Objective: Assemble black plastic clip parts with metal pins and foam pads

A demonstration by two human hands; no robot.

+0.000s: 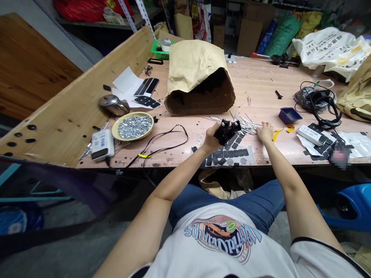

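My left hand (212, 138) is wrapped round a black plastic part (226, 131) with blocky ends, held above the table's front half. Just beyond it lies a loose pile of thin metal rods (245, 125). My right hand (265, 133) is low over the table at the right end of that pile, fingers bent together and touching the rod ends; whatever is between them is too small to make out. Beneath my left hand, a sheet of black adhesive pads (228, 156) lies at the table's front edge, some pads round and some squarish.
A large open paper sack (199, 77) stands behind the rods. To the left are a yellow bowl (116, 133) of small metal pieces and a white device (102, 144) with a black cable. A purple tray (290, 115) and a white box (311, 135) lie to the right.
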